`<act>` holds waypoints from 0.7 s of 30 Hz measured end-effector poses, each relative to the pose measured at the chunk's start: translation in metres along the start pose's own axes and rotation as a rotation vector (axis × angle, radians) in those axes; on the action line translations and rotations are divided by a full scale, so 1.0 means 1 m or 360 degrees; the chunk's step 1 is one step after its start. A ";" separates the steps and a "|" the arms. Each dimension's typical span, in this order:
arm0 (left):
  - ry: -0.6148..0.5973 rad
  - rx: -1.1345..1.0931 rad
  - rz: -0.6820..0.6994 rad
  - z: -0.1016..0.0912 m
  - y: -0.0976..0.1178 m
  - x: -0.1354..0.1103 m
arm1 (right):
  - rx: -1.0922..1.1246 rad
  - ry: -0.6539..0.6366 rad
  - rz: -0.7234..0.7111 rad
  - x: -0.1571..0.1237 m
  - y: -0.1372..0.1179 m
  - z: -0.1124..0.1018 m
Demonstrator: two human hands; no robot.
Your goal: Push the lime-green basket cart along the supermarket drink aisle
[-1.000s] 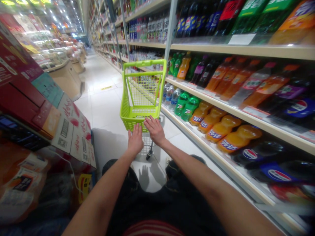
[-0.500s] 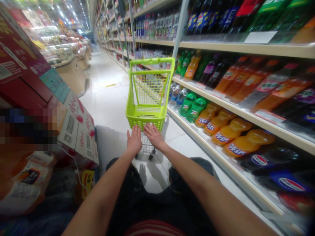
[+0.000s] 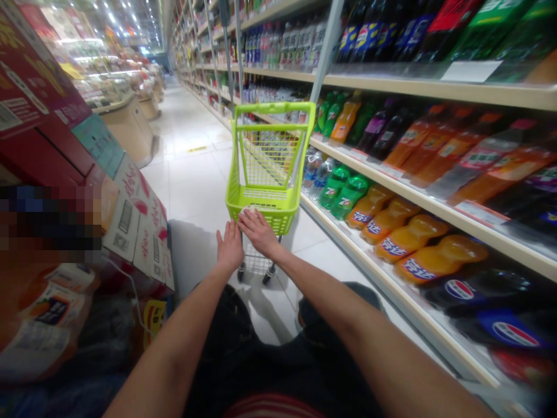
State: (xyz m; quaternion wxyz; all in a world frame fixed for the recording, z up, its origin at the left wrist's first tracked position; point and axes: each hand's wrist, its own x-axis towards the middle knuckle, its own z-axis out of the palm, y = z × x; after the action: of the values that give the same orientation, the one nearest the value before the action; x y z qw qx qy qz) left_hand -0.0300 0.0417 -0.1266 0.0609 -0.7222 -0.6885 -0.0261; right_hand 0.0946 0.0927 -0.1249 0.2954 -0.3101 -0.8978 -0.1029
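Observation:
A small lime-green shopping cart (image 3: 270,197) stands on the floor between my knees. Its basket and the handle at the far side are plastic. My right hand (image 3: 259,232) presses with bent fingers on the near wall of the basket, just under the rim, over a small white wipe (image 3: 249,208) that shows only in part. My left hand (image 3: 230,244) lies against the near left corner of the basket, fingers stretched and holding nothing. The two hands almost touch.
Shelves of drink bottles (image 3: 413,249) line the right side close to the cart. Stacked cartons (image 3: 139,226) and packaged goods (image 3: 47,313) are on the left. A tiled aisle (image 3: 191,125) runs ahead past display counters (image 3: 126,125).
My right hand has slid left and slightly up along the near basket wall with the wipe. My left hand has shifted a little left. The cart appears slightly further right in view.

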 end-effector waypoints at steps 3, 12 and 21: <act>-0.0045 0.0000 0.0015 0.001 -0.002 -0.004 | -0.0008 -0.0126 0.0007 -0.016 0.006 0.019; -0.0122 -0.0005 -0.0076 0.010 -0.023 -0.006 | 0.0020 -0.0199 -0.0058 -0.019 -0.010 0.026; -0.0108 0.0038 -0.0126 0.005 -0.040 -0.004 | -0.0026 -0.0142 -0.0124 0.026 -0.015 0.037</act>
State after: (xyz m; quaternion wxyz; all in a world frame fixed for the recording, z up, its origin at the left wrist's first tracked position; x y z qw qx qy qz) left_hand -0.0705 0.0400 -0.1302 0.0450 -0.6942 -0.7184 0.0043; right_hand 0.0518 0.1080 -0.1390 0.2485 -0.2816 -0.9205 -0.1076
